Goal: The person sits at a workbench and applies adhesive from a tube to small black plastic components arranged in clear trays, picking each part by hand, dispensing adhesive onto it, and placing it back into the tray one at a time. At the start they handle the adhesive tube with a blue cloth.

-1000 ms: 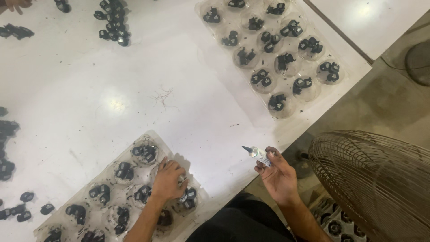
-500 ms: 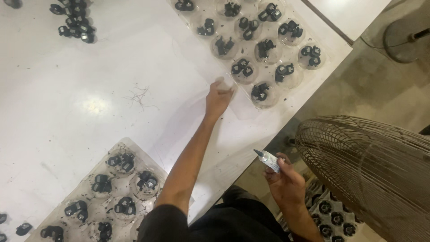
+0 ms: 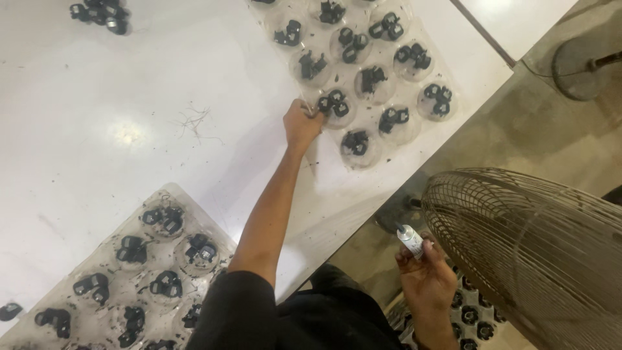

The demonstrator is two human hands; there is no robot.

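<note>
Nearest, bottom right of frame: right hand [image 3: 427, 282] held off the bench, above the floor next to the round wire fan guard [image 3: 538, 253]. Its grip is wrapped closed around a small white tube with a dark nozzle [image 3: 410, 238], nozzle pointing up and away from the body, likely parked there so the tip stays clear of everything while the other hand works. Under that hand, a bit of another tray of black ring-shaped parts [image 3: 470, 317] shows at floor level, mostly hidden. Lower left: a clear plastic blister tray with round pockets [image 3: 84, 259] sits on the white bench [image 3: 129, 129], each pocket holding a couple of small black moulded parts; not touched by either hand. The left arm stretches from bottom centre up across the bench. Left hand [image 3: 302, 123], centre-upper frame: fingers curled shut over the near left edge of a second clear blister tray [image 3: 414, 139], just beside a pocket of black parts. Looks like a pinch on the rim rather than on a part, though the fingertips are hidden. That tray lies flat near the bench's right edge, upper centre-right, its pockets filled the same way. Far upper left: a loose heap of black parts [image 3: 97, 13] on the bench.
</note>
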